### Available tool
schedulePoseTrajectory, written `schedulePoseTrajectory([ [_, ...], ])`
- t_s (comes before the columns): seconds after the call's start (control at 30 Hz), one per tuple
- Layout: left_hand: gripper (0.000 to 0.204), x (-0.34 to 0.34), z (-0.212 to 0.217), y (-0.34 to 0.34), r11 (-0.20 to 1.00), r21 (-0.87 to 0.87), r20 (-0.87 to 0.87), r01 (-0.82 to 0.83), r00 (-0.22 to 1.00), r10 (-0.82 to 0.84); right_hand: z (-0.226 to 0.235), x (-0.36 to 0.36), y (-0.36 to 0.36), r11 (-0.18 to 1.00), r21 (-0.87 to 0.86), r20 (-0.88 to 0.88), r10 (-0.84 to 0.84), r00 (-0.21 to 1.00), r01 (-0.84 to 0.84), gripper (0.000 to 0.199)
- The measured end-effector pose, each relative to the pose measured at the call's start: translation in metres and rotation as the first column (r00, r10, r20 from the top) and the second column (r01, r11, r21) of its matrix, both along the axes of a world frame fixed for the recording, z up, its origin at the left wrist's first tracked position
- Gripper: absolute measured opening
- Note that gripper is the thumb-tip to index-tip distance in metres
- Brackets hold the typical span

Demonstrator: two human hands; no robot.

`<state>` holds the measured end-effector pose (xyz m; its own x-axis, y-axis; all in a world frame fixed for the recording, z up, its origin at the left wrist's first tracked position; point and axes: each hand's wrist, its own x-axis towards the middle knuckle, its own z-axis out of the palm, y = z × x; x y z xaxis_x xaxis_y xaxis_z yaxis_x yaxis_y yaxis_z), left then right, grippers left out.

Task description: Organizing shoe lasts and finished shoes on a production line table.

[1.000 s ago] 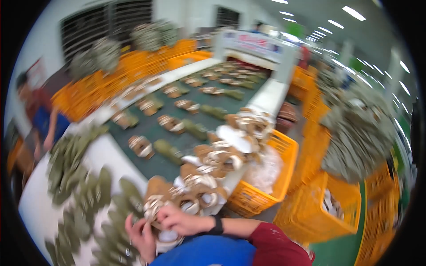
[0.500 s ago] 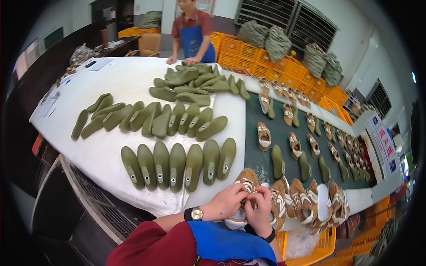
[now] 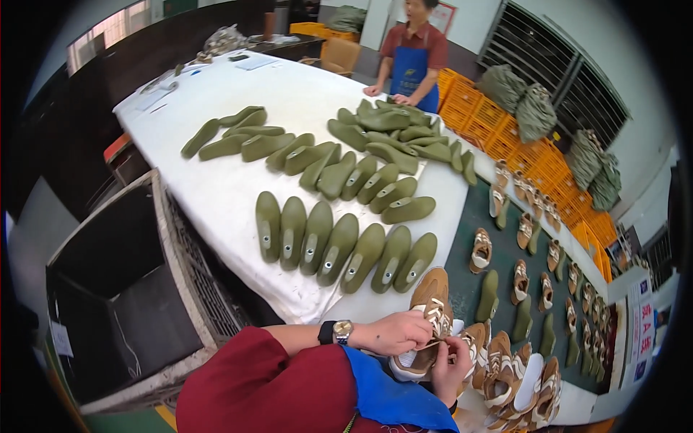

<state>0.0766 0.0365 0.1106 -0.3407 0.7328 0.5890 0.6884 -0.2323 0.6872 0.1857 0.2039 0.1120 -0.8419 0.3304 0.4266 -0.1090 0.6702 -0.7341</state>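
"Between and just ahead of my hands sits a brown shoe (image 3: 431, 286), toe pointing away from them. How do both stand?"

"Left hand (image 3: 401, 333) is curled nearly closed, pinching the white laces (image 3: 437, 317). Right hand (image 3: 450, 366) is drawn to a narrow pinch, on the laces too, as far as I can tell."

"Then I'd work with light, matched tension; yanking one side could twist the shoe."

"Agreed, and I'd steady it low, near the heel. Neighbours?"

"Other brown shoes (image 3: 499, 362) just right of the right hand, green lasts (image 3: 342, 252) ahead of the left. I'd pull short, not wide."
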Motion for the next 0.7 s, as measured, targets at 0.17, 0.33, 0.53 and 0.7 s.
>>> schedulePoseTrajectory([
  [0.17, 0.007, 0.009, -0.001, -0.005, 0.994, 0.043, 0.069, -0.098, 0.993, 0.095, 0.011, -0.012, -0.008, 0.986, 0.12, -0.063, 0.125, 0.99, -0.117, 0.011],
  [0.33, 0.014, 0.016, -0.01, 0.002, 0.883, 0.02, -0.157, -0.47, 0.87, 0.467, 0.022, -0.026, -0.018, 0.937, 0.275, -0.072, 0.243, 0.967, -0.215, 0.013],
  [0.53, 0.011, 0.002, -0.018, -0.011, 0.84, 0.016, -0.089, -0.542, 0.836, 0.541, 0.031, -0.028, -0.026, 0.901, 0.324, -0.047, 0.321, 0.946, -0.289, 0.02],
  [0.7, 0.012, -0.012, -0.019, -0.011, 0.813, -0.023, -0.003, -0.581, 0.814, 0.581, 0.023, -0.032, -0.018, 0.817, 0.265, 0.164, 0.486, 0.858, -0.513, 0.035],
])
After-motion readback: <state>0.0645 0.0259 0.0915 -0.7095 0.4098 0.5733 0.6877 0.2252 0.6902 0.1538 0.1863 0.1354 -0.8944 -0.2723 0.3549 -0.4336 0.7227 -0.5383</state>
